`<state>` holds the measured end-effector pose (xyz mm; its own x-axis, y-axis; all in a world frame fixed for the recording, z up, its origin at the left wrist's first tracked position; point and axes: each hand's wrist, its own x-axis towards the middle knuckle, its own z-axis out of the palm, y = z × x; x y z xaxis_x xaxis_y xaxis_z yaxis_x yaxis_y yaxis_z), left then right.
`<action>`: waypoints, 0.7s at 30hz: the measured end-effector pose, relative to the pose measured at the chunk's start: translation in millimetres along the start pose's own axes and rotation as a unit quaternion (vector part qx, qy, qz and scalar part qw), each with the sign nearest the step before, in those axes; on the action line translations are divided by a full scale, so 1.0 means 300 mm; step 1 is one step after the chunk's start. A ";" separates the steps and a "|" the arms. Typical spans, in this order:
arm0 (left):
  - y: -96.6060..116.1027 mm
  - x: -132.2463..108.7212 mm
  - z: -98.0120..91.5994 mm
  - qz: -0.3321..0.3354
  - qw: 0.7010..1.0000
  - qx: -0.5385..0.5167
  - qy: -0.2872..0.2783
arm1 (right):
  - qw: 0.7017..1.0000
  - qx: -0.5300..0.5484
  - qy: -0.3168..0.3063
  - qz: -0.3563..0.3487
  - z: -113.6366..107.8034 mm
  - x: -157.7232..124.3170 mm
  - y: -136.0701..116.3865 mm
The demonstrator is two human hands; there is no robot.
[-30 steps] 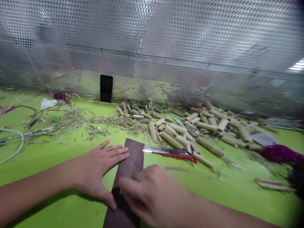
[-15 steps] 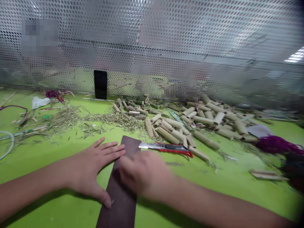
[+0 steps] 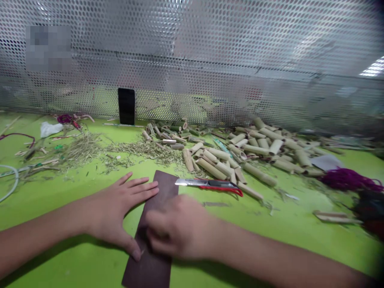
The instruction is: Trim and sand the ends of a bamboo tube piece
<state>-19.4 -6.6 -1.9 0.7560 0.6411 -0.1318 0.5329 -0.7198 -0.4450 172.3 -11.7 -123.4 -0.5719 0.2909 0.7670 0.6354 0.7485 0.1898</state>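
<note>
A long dark brown strip (image 3: 162, 188), like sandpaper, lies on the green table (image 3: 75, 192) in front of me. My left hand (image 3: 120, 208) rests flat on the table with fingers spread, its fingertips and thumb on the strip's left edge. My right hand (image 3: 177, 226) lies over the middle of the strip with fingers curled and pressed down; whatever is under them is hidden. A utility knife (image 3: 210, 185) with a red handle and its blade out sits just beyond my right hand.
A pile of short bamboo tubes (image 3: 240, 156) spreads across the middle and right. Thin shavings (image 3: 90, 150) litter the left. A black phone (image 3: 126, 106) leans on the perforated metal screen (image 3: 210, 60). Purple fibres (image 3: 345, 180) lie at the right, a white cable (image 3: 9, 184) at the left.
My right hand has slid along the strip, first away from me and then slightly back. My left hand has stayed pressed on the strip's edge.
</note>
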 end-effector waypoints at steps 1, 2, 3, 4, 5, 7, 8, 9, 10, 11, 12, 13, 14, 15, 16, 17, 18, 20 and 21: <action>-0.001 0.000 0.001 -0.002 1.000 0.002 0.001 | 0.998 -0.017 -0.005 0.059 -0.010 0.004 0.010; -0.002 0.001 0.001 -0.003 1.000 0.004 0.001 | 0.993 -0.032 -0.005 0.111 -0.021 0.009 0.019; -0.004 0.001 0.002 -0.003 1.000 0.006 0.004 | 0.989 -0.046 -0.004 0.141 -0.032 0.013 0.025; -0.005 0.001 0.002 -0.001 1.000 0.007 0.007 | 0.990 -0.049 -0.004 0.136 -0.041 0.016 0.026; -0.006 0.001 0.003 0.003 1.000 0.007 0.009 | 0.992 -0.045 -0.004 0.118 -0.047 0.017 0.023; -0.007 0.001 0.004 0.006 1.000 0.006 0.010 | 0.997 -0.021 -0.010 0.067 -0.051 0.015 0.015; -0.008 0.000 0.005 0.006 1.000 0.005 0.009 | 0.998 -0.009 -0.010 0.057 -0.050 0.014 0.014; -0.008 0.000 0.006 0.003 1.000 0.004 0.009 | 0.998 -0.004 -0.007 0.061 -0.049 0.012 0.015; -0.009 0.001 0.007 -0.001 1.000 0.004 0.008 | 0.997 -0.005 0.001 0.077 -0.048 0.011 0.020; -0.010 0.001 0.007 -0.004 1.000 0.004 0.008 | 0.995 -0.011 0.009 0.094 -0.048 0.010 0.025; -0.010 0.001 0.008 -0.005 1.000 0.004 0.008 | 0.993 -0.020 0.018 0.111 -0.050 0.009 0.028; -0.011 0.002 0.009 -0.005 1.000 0.004 0.009 | 0.992 -0.028 0.020 0.119 -0.053 0.008 0.029; -0.011 0.002 0.009 -0.003 1.000 0.003 0.009 | 0.993 -0.029 0.010 0.115 -0.058 0.006 0.026; -0.011 0.002 0.009 0.000 1.000 0.001 0.009 | 0.994 -0.022 -0.011 0.102 -0.064 0.003 0.020; -0.011 0.002 0.009 0.003 1.000 -0.001 0.009 | 0.996 -0.011 -0.038 0.085 -0.070 0.001 0.013; -0.012 0.002 0.009 0.006 1.000 -0.002 0.009 | 0.995 -0.002 -0.065 0.070 -0.076 -0.002 0.005; -0.013 0.002 0.010 0.006 1.000 -0.002 0.009 | 0.994 -0.001 -0.085 0.065 -0.082 -0.003 -0.003; -0.016 0.002 0.013 0.006 1.000 0.001 0.013 | 0.991 -0.029 -0.086 0.097 -0.088 -0.003 -0.014; -0.017 0.002 0.015 0.005 1.000 0.004 0.015 | 0.989 -0.049 -0.070 0.118 -0.090 -0.003 -0.019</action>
<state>-23.5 -1.4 -3.6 0.7727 0.6253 -0.1091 0.5225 -0.7241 -0.4502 183.0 -32.3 -108.6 -0.4646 0.5355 0.7052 0.8026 0.5912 0.0799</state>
